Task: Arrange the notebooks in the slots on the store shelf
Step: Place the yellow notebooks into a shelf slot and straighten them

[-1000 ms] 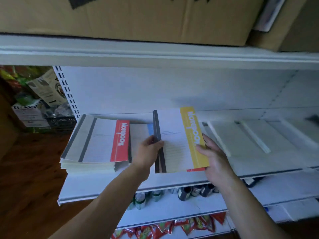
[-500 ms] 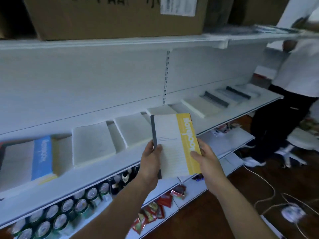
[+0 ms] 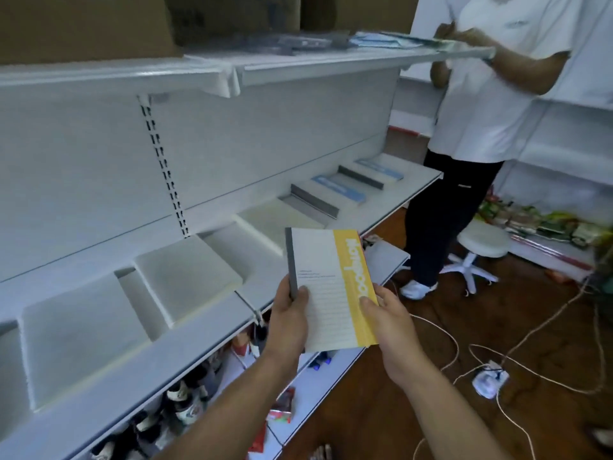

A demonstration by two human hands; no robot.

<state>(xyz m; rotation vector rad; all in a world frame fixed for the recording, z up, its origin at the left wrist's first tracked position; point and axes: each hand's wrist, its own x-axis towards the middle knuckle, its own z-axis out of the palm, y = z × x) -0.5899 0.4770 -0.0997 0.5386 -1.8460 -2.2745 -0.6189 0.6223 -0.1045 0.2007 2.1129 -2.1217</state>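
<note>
As left hand [image 3: 287, 322] and right hand [image 3: 389, 330] grip notebook [image 3: 323, 287], white shelf [image 3: 199, 333] — brown floor [image 3: 358, 419]

At two o'clock, a person [image 3: 481, 104] in a white shirt; at three, a white stool [image 3: 482, 242]; at seven, dark bottles [image 3: 184, 403].

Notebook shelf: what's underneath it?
Bottles and red snack packets sit on lower shelves. The shelf edge, arms and notebook cover the rest.
</note>
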